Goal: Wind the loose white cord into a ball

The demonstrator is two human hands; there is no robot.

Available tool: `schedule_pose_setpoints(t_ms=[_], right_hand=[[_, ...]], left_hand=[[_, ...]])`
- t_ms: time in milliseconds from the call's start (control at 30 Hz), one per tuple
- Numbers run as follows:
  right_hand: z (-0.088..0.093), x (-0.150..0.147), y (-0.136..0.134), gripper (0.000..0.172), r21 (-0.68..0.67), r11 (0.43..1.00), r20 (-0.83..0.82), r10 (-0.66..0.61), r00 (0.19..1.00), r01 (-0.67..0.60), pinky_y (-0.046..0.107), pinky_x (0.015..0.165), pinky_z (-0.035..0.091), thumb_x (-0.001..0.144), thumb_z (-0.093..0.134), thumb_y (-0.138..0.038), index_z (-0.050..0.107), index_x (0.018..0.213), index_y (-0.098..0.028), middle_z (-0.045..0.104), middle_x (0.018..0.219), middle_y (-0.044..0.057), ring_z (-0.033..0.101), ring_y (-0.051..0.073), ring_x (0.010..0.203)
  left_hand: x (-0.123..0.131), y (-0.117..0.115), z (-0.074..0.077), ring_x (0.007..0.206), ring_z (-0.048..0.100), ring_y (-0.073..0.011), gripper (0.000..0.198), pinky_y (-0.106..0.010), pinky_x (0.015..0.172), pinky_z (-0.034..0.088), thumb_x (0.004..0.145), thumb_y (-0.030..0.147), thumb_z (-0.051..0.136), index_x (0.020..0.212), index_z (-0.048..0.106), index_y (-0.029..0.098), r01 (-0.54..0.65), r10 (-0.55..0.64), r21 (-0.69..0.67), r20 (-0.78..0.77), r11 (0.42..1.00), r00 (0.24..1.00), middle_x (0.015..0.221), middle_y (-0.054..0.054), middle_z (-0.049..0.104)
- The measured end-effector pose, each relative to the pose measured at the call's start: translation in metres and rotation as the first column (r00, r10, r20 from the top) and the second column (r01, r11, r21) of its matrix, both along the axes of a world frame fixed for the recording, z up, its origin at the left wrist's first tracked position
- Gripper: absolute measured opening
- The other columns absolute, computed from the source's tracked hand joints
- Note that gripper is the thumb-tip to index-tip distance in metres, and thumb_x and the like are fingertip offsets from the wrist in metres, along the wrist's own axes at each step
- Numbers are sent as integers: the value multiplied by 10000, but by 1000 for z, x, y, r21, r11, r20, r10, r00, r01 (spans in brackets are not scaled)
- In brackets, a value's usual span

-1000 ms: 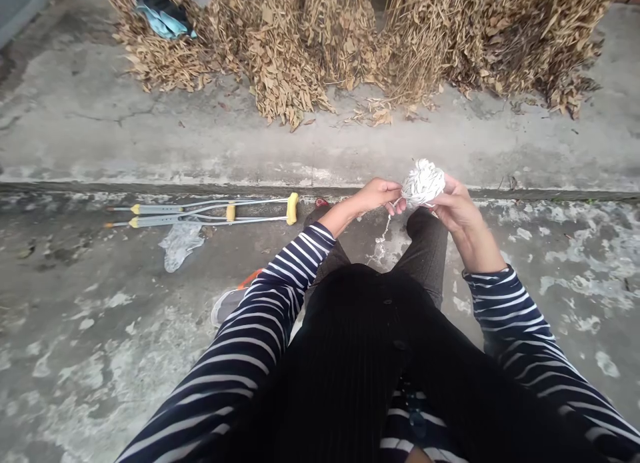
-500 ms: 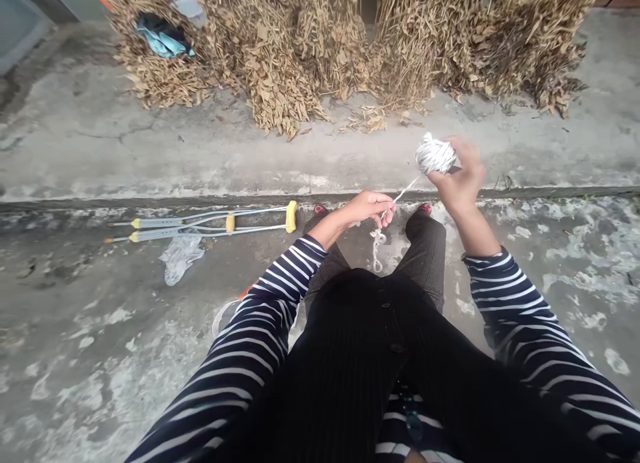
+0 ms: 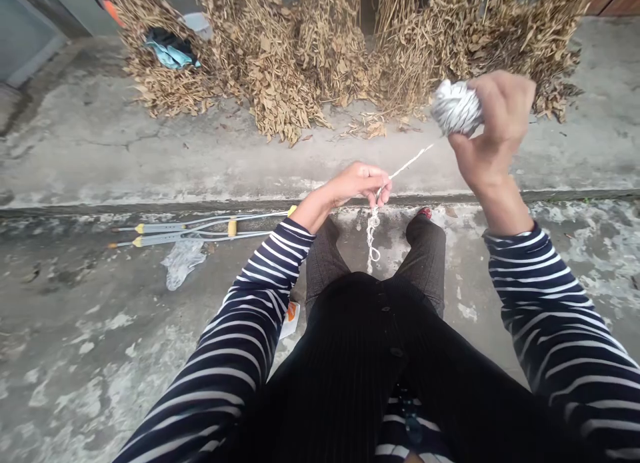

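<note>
In my raised right hand [image 3: 500, 123] is a ball of white cord [image 3: 456, 108] with dark flecks, gripped from its right side. A strand of cord [image 3: 411, 160] runs down and left from the ball to my left hand [image 3: 367, 183]. The left fingers are closed on this strand. Below them dangles a loose, looped tail of cord [image 3: 373, 236], hanging in front of my legs. The hand with the ball is slightly blurred.
Dried leafy stalks [image 3: 280, 63] lean along the back of a concrete step [image 3: 150, 176]. A pair of crutches [image 3: 233, 227] and a clear plastic bag [image 3: 183, 260] lie on the ground at left. A blue and black cloth [image 3: 173, 48] rests among the stalks.
My right hand has moved up and right with the ball, lengthening the strand between my hands. My left hand has risen slightly, and the tail below it hangs straighter.
</note>
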State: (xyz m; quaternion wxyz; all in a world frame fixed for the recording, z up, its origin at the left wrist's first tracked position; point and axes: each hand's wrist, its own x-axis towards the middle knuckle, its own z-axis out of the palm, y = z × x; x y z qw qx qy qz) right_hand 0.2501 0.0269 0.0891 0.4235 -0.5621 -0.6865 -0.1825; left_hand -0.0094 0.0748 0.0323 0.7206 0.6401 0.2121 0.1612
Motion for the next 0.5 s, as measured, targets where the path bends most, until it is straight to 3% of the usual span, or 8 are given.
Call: schedule_pose_setpoints(t_ms=[100, 167, 267, 400, 500], right_hand=[[27, 2, 4, 505, 101, 995, 122, 6, 993, -19, 495, 1107, 438, 795, 646, -237, 588, 1286, -338, 639, 1273, 69, 534, 304, 1213], [37, 5, 6, 491, 146, 989, 158, -13, 987, -10, 477, 1093, 446, 791, 637, -226, 598, 1270, -328, 652, 1246, 66, 549, 301, 1192], [46, 8, 6, 485, 188, 982, 186, 0, 983, -35, 462, 1071, 455, 798, 648, -247, 602, 1277, -314, 657, 1239, 67, 560, 305, 1177], [62, 1, 3, 494, 256, 962, 247, 30, 969, -95, 431, 1059, 474, 792, 668, -260, 605, 1280, -307, 671, 1230, 49, 591, 290, 1162], [74, -6, 4, 447, 280, 951, 272, 52, 961, -130, 398, 1034, 496, 828, 666, -298, 626, 1272, -256, 683, 1217, 55, 615, 275, 1158]], left_hand=[[-1, 8, 16, 662, 681, -131, 394, -236, 606, 544, 889, 476, 764, 845, 703, 89, -21, 21, 20, 1, 1000, 1000, 762, -104, 724], [-2, 8, 10, 650, 677, -131, 405, -234, 585, 535, 876, 485, 774, 841, 700, 88, -26, 25, 7, 3, 1000, 1000, 755, -99, 720], [-4, 8, -17, 702, 694, -144, 422, -226, 570, 528, 864, 497, 778, 841, 704, 83, -93, 94, -25, 8, 995, 996, 805, -111, 728], [-2, 7, -56, 938, 711, -187, 401, -241, 663, 581, 781, 409, 856, 991, 748, 86, -218, 216, -38, -50, 975, 975, 1042, -143, 755], [4, 3, -74, 970, 713, -201, 434, -261, 685, 596, 777, 426, 850, 1018, 727, 86, -235, 232, -84, -38, 968, 972, 1065, -147, 751]])
